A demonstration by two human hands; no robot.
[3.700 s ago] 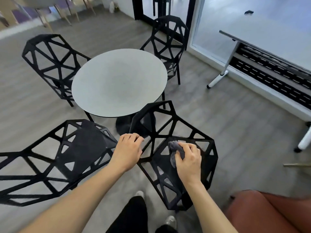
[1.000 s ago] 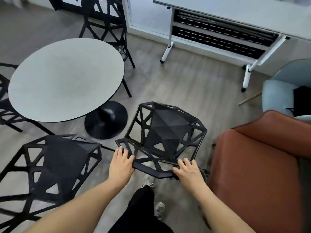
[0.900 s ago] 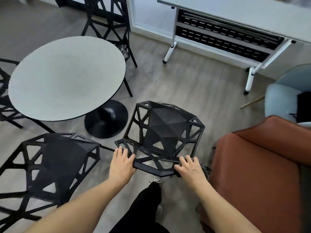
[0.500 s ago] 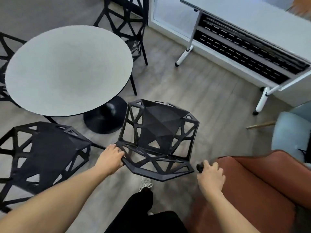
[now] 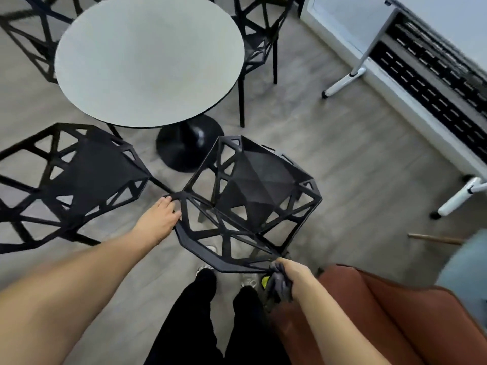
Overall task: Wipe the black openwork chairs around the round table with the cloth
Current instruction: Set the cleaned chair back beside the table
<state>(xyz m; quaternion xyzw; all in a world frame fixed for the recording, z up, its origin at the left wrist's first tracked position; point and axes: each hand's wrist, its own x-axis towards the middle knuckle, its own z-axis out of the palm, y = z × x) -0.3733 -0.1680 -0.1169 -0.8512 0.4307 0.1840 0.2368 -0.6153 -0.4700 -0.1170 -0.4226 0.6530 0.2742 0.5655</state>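
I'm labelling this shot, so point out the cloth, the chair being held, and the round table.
cloth [image 5: 279, 282], head view, on the grey bunch under the right hand.
chair being held [image 5: 259, 177], head view, on the solid seat panel.
round table [image 5: 147, 59], head view, on the bare grey top.

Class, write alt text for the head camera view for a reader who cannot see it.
A person's left hand steadies a black openwork chair while the right hand presses a grey cloth to its near rim. Behind stand a round table and more black chairs.
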